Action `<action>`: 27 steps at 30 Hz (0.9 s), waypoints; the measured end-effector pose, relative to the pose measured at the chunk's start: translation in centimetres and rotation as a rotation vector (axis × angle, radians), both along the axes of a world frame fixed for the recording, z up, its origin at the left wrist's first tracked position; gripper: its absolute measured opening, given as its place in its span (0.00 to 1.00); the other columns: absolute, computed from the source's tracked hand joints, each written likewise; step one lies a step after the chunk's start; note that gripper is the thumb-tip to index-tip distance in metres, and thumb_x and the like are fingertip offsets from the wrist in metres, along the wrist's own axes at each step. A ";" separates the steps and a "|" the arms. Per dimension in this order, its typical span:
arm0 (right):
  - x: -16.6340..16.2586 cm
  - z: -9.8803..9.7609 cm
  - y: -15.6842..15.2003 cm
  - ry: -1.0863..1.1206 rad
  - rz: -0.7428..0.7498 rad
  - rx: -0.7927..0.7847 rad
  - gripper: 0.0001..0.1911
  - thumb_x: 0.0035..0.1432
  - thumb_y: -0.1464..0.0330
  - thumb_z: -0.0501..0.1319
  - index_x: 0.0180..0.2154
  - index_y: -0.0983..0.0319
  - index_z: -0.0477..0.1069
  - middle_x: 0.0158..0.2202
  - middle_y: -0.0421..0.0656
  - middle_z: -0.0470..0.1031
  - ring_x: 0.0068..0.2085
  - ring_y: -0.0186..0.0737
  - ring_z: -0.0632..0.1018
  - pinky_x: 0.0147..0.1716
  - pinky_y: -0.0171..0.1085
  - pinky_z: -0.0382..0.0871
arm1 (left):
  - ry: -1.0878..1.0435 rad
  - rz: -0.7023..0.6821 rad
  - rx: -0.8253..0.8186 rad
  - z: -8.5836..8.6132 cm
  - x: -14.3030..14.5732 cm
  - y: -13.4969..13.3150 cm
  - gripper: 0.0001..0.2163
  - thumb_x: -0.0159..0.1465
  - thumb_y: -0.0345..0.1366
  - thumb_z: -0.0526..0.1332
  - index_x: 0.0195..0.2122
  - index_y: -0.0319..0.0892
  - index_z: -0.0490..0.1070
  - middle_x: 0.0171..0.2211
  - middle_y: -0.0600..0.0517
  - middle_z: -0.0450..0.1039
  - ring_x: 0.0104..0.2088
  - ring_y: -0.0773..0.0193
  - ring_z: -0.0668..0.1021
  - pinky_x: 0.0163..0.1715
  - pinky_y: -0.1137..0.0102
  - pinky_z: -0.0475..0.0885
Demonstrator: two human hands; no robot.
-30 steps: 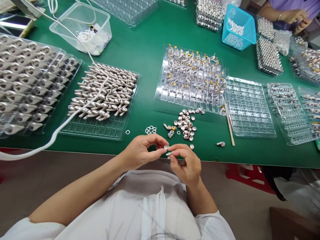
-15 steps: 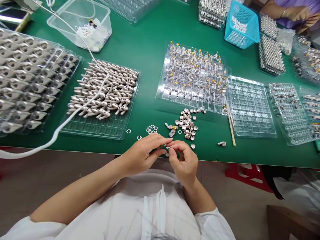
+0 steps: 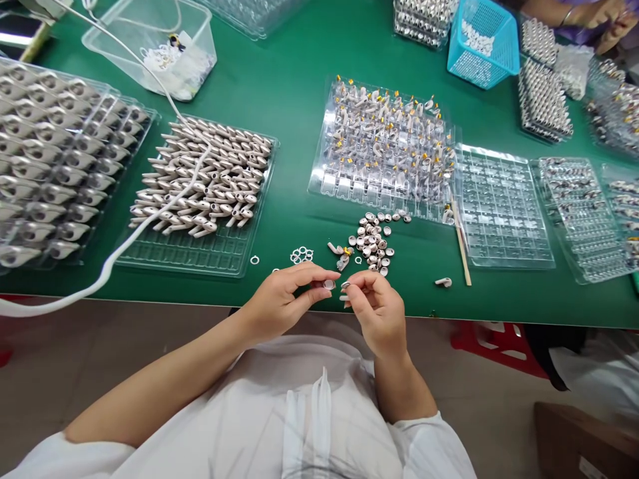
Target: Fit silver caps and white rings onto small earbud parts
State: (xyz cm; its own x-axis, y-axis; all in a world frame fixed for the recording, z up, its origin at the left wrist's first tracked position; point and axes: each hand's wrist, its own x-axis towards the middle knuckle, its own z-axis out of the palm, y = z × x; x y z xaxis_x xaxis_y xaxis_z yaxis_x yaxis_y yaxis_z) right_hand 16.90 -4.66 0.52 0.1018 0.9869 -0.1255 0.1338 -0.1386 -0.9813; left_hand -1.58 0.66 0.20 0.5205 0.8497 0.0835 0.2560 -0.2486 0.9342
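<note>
My left hand (image 3: pixel 284 296) pinches a small pale round piece (image 3: pixel 328 284) between thumb and fingers at the table's near edge. Just to its right, my right hand (image 3: pixel 379 309) is closed on a small round earbud cap (image 3: pixel 345 285) at its fingertips. A narrow gap separates the two pieces. Right beyond my fingers lies an earbud stem part with a yellow tab (image 3: pixel 344 252). Past it is a loose pile of round earbud caps (image 3: pixel 373 241). Several white rings (image 3: pixel 301 255) lie beyond my left hand, and a single earbud piece (image 3: pixel 442 283) rests to the right.
A tray of earbud shells (image 3: pixel 200 179) stands left, crossed by a white cable (image 3: pixel 112 266). A tray of yellow-tabbed parts (image 3: pixel 384 146) lies ahead, with a wooden stick (image 3: pixel 462 249) at its right. Farther back are a clear bin (image 3: pixel 150 56), a blue basket (image 3: pixel 484 50) and another person's hands (image 3: pixel 606 20).
My hands were together with fingertips meeting; they have moved apart, the right one to the right. A small round piece now shows in each hand.
</note>
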 end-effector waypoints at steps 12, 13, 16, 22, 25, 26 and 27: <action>0.4 0.7 1.2 -0.149 0.221 0.022 0.06 0.62 0.68 0.58 0.32 0.60 0.67 0.31 0.39 0.68 0.29 0.32 0.69 0.27 0.32 0.64 | 0.065 0.011 0.095 -0.1 0.5 0.0 0.09 0.65 0.31 0.61 0.46 0.41 0.74 0.36 0.50 0.79 0.35 0.65 0.80 0.37 0.72 0.75; 0.4 0.7 1.2 -0.150 0.222 0.018 0.06 0.62 0.68 0.58 0.32 0.60 0.67 0.31 0.39 0.67 0.29 0.31 0.69 0.27 0.32 0.63 | 0.072 0.021 0.075 -0.1 0.5 -0.1 0.08 0.65 0.31 0.61 0.45 0.41 0.74 0.36 0.51 0.79 0.35 0.65 0.80 0.36 0.73 0.75; 0.5 0.7 1.2 -0.148 0.224 0.004 0.06 0.62 0.68 0.58 0.32 0.60 0.67 0.31 0.38 0.67 0.28 0.31 0.68 0.26 0.32 0.63 | 0.074 0.031 0.065 -0.2 0.5 -0.1 0.06 0.64 0.31 0.62 0.42 0.41 0.75 0.35 0.52 0.80 0.34 0.66 0.80 0.36 0.74 0.74; 0.6 0.7 1.4 -0.148 0.236 0.002 0.06 0.62 0.69 0.58 0.31 0.60 0.67 0.30 0.38 0.67 0.28 0.31 0.68 0.26 0.32 0.62 | 0.073 0.033 0.145 -0.3 0.7 -0.2 0.06 0.65 0.29 0.61 0.42 0.39 0.76 0.33 0.51 0.79 0.32 0.66 0.79 0.35 0.74 0.74; 0.7 0.8 1.5 -0.159 0.238 0.002 0.06 0.61 0.69 0.59 0.30 0.60 0.67 0.29 0.38 0.67 0.28 0.31 0.68 0.26 0.31 0.62 | 0.065 0.031 0.188 -0.4 0.7 -0.3 0.06 0.65 0.29 0.61 0.42 0.39 0.76 0.32 0.51 0.80 0.32 0.66 0.79 0.35 0.73 0.74; 0.7 0.7 1.6 -0.162 0.238 -0.004 0.06 0.60 0.69 0.59 0.30 0.60 0.67 0.29 0.38 0.67 0.28 0.31 0.68 0.26 0.31 0.62 | 0.060 0.030 0.199 -0.5 0.7 -0.3 0.06 0.65 0.28 0.61 0.41 0.39 0.76 0.32 0.51 0.80 0.32 0.66 0.79 0.35 0.73 0.74; 0.8 0.7 1.6 -0.159 0.236 -0.015 0.06 0.60 0.69 0.59 0.30 0.60 0.67 0.29 0.38 0.68 0.27 0.31 0.68 0.26 0.31 0.62 | 0.055 0.030 0.209 -0.5 0.7 -0.4 0.06 0.65 0.28 0.61 0.41 0.40 0.76 0.32 0.51 0.80 0.32 0.66 0.79 0.35 0.73 0.74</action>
